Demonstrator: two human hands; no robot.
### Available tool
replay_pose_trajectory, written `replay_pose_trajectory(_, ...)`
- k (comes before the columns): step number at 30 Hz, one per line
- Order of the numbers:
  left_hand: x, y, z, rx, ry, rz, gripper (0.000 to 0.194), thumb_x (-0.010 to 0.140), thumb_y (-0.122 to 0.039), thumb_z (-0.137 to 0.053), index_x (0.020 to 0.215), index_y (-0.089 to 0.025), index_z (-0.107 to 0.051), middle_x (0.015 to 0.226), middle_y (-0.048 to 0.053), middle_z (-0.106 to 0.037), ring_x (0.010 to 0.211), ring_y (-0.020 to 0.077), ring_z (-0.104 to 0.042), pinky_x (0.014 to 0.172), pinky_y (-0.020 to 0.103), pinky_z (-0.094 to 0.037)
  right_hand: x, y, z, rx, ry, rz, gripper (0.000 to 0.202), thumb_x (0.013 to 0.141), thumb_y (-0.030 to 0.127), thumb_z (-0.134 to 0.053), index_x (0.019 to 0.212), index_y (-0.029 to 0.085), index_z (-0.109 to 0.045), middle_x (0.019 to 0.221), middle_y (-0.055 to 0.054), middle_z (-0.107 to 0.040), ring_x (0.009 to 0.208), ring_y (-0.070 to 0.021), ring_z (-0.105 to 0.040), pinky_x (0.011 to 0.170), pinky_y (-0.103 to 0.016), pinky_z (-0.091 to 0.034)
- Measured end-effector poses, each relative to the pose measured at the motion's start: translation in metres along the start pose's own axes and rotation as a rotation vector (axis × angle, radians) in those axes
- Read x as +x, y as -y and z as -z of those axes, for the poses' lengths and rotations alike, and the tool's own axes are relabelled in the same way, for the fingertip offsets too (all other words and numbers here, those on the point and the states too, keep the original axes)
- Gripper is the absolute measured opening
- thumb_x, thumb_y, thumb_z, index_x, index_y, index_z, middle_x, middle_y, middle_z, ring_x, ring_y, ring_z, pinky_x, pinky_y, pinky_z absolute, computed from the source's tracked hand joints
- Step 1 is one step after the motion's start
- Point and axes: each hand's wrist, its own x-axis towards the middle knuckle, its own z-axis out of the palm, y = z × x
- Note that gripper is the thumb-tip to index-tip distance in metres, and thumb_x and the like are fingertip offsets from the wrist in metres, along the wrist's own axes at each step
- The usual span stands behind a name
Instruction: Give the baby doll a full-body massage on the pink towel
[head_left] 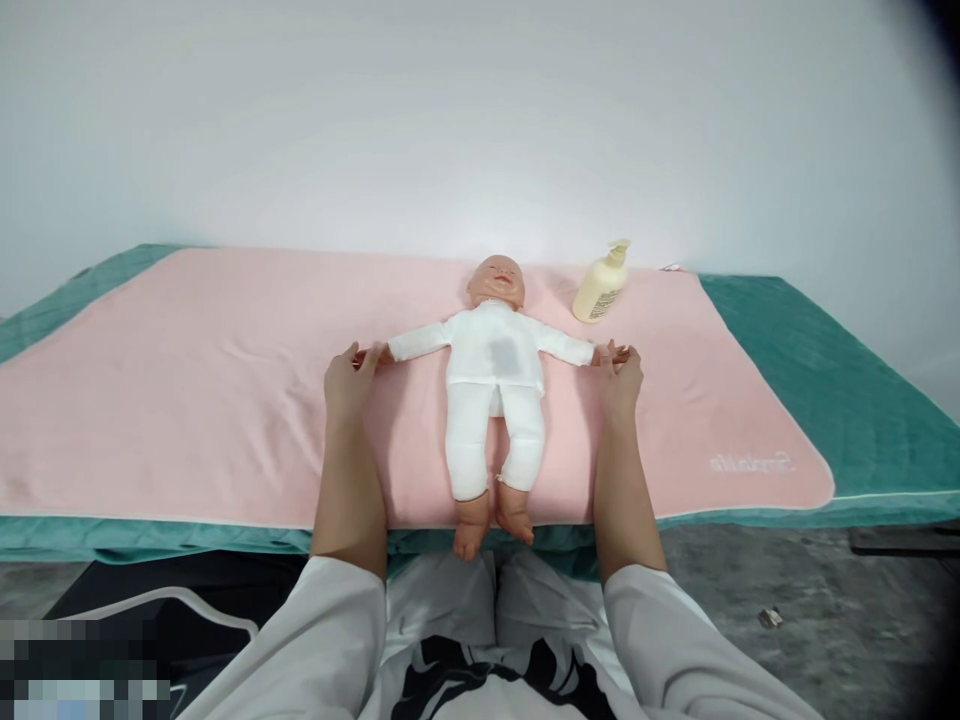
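A baby doll [495, 345] in a white top and white trousers lies on its back on a pink mat [225, 400]. Its arms are stretched out to both sides and its bare feet hang over the mat's front edge. My left hand [350, 380] is closed round the doll's hand on the left, thumb and fingers pinching it. On the other side my right hand [622, 378] pinches the doll's other hand. A pale yellow pump bottle [599, 288] stands on the mat beyond my right hand, near the doll's head.
Under the mat is a green quilted cover [832, 370], showing at both sides and along the front edge. A plain pale wall [450, 120] rises behind. Below the front edge at left is a dark object with a light curved bar [172, 594].
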Motion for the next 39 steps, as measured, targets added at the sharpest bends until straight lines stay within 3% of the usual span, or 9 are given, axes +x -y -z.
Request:
replay_pose_trajectory(4,0.0,0.001,-0.002,-0.159,-0.071,-0.023,0.065,0.082,-0.038,-0.072,0.14,-0.016,-0.056,0.12,0.016,-0.069,0.109,0.0279,-0.069,0.101,0.045,-0.053,-0.003,0.007,0.0,0.182,-0.061,-0.039,0.06,0.087,0.043,-0.056,0.141,0.018,-0.043,0.139,-0.016,-0.056,0.119,-0.0225,-0.062,0.103,-0.043,-0.051)
replay_pose_trajectory(9,-0.005,-0.008,-0.011,-0.434,-0.198,-0.121,0.078,0.077,-0.02,-0.076,0.148,-0.015,-0.044,0.127,0.016,-0.065,0.109,0.023,-0.07,0.099,0.039,-0.057,-0.013,0.024,-0.006,0.227,-0.127,0.224,0.053,0.092,0.047,-0.05,0.138,0.02,-0.048,0.139,-0.014,-0.057,0.127,-0.0224,-0.059,0.106,-0.044,-0.051)
replay_pose_trajectory(16,-0.045,-0.043,-0.037,-0.432,-0.358,-0.505,0.044,0.087,-0.031,-0.072,0.128,-0.02,-0.062,0.124,0.01,-0.069,0.114,0.0232,-0.069,0.103,0.04,-0.056,-0.034,0.038,-0.021,0.216,-0.078,0.618,0.036,0.094,0.041,-0.054,0.124,0.023,-0.062,0.122,-0.011,-0.069,0.118,-0.0231,-0.065,0.106,-0.047,-0.053)
replay_pose_trajectory(21,-0.06,-0.057,-0.053,-0.215,-0.234,-0.923,0.029,0.086,-0.038,-0.074,0.112,-0.024,-0.07,0.105,0.004,-0.077,0.102,0.0226,-0.073,0.102,0.041,-0.056,-0.041,0.047,-0.024,0.137,0.098,0.869,0.028,0.098,0.033,-0.048,0.115,0.026,-0.068,0.117,-0.008,-0.074,0.113,-0.0218,-0.069,0.097,-0.046,-0.059)
replay_pose_trajectory(24,-0.059,-0.059,-0.056,-0.12,-0.112,-1.094,0.026,0.089,-0.039,-0.07,0.11,-0.025,-0.07,0.104,0.003,-0.077,0.096,0.0204,-0.075,0.102,0.042,-0.056,-0.045,0.054,-0.025,0.084,0.227,1.04,0.025,0.098,0.026,-0.05,0.114,0.028,-0.07,0.117,-0.005,-0.076,0.112,-0.019,-0.07,0.098,-0.044,-0.059)
replay_pose_trajectory(27,-0.059,-0.06,-0.055,-0.067,0.025,-1.164,0.025,0.092,-0.04,-0.066,0.112,-0.024,-0.07,0.108,0.004,-0.077,0.103,0.0208,-0.074,0.106,0.044,-0.054,-0.049,0.058,-0.028,0.03,0.357,1.116,0.024,0.098,0.023,-0.053,0.112,0.031,-0.071,0.119,-0.001,-0.075,0.113,-0.0165,-0.07,0.103,-0.042,-0.057)
replay_pose_trajectory(31,-0.061,-0.061,-0.053,-0.054,0.158,-1.18,0.024,0.094,-0.041,-0.064,0.109,-0.024,-0.072,0.105,0.002,-0.077,0.102,0.0199,-0.074,0.112,0.046,-0.049,-0.051,0.053,-0.033,0.063,0.401,1.129,0.025,0.096,0.019,-0.057,0.114,0.03,-0.072,0.125,-0.004,-0.071,0.117,-0.0168,-0.067,0.108,-0.042,-0.054)
replay_pose_trajectory(39,-0.062,-0.062,-0.054,-0.124,0.198,-1.255,0.02,0.094,-0.032,-0.065,0.112,-0.025,-0.071,0.109,0.001,-0.077,0.105,0.0177,-0.073,0.115,0.044,-0.047,-0.052,0.052,-0.035,0.096,0.509,1.029,0.024,0.097,0.025,-0.055,0.11,0.033,-0.074,0.126,-0.001,-0.069,0.119,-0.017,-0.066,0.116,-0.045,-0.047)
